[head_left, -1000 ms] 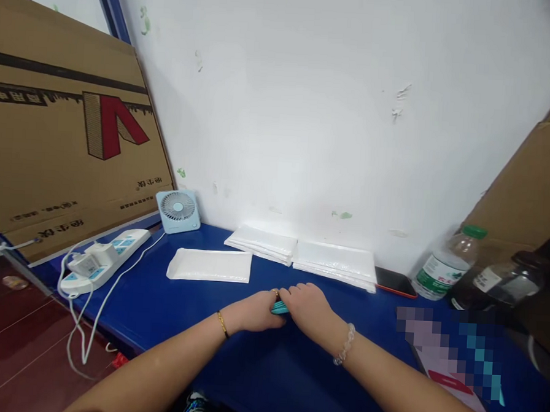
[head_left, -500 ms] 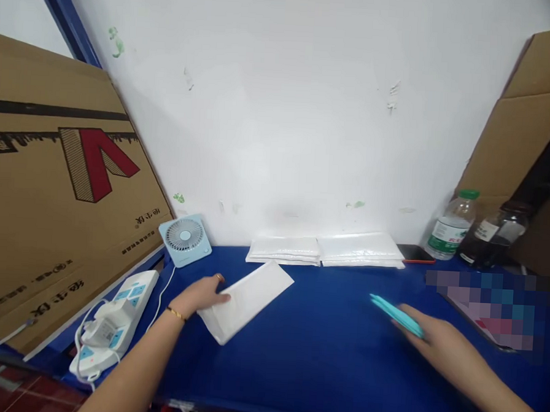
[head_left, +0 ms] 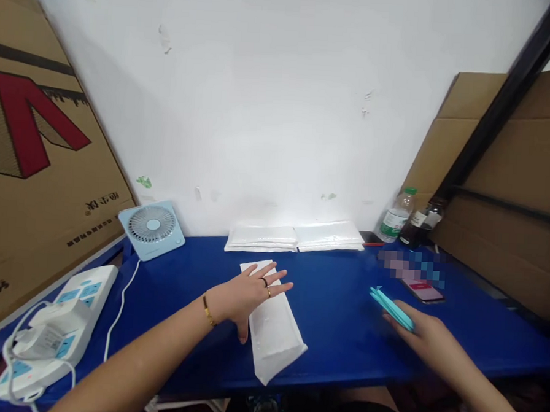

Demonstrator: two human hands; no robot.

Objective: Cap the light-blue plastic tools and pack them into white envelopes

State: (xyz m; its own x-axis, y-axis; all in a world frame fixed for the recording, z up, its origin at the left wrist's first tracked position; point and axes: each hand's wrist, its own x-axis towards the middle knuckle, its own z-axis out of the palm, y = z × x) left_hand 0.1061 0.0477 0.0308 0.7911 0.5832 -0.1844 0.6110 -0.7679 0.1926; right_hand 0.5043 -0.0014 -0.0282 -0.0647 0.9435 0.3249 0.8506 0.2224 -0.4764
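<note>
A white padded envelope (head_left: 278, 329) lies on the blue table with one end toward me. Over its far half my left hand (head_left: 247, 294) is spread, fingers apart; whether the palm presses on it I cannot tell. To the right, my right hand (head_left: 418, 330) grips a thin stack of flat turquoise pieces (head_left: 393, 309), held tilted above the table. What the pieces are exactly does not show. Against the wall lie two low stacks of white padded envelopes (head_left: 262, 236), side by side.
A light blue fan (head_left: 153, 227) and a power strip (head_left: 56, 336) with plugs and cables are at left, beside a large cardboard box (head_left: 38, 157). At the right stand a water bottle (head_left: 397, 217), a dark bottle (head_left: 421, 225) and a phone (head_left: 423, 291). Another phone (head_left: 372, 238) lies by the wall.
My left hand has let go of the envelope's edge and opened over it. The envelope has turned, its near end now toward me. My right hand still holds the turquoise pieces. The view has shifted right.
</note>
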